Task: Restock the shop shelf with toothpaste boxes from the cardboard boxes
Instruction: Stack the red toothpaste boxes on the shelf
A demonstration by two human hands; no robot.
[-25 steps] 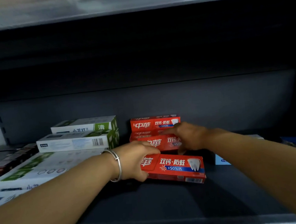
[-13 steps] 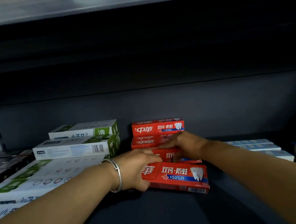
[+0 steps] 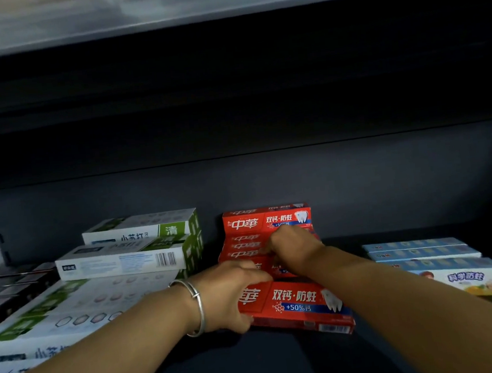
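Left hand (image 3: 228, 297) grasps front red toothpaste box (image 3: 295, 305) by end; right hand (image 3: 292, 246) fingers curled on red stack (image 3: 244, 246), centre frame. Light, stiff, crushable carton; hold edges.

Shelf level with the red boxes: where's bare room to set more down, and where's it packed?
Bare shelf floor in front of the front red box, and a gap between the red stack and blue boxes. Crowded left of the red stack: white-green boxes piled up. Both the left hand and right hand occupy the red row.
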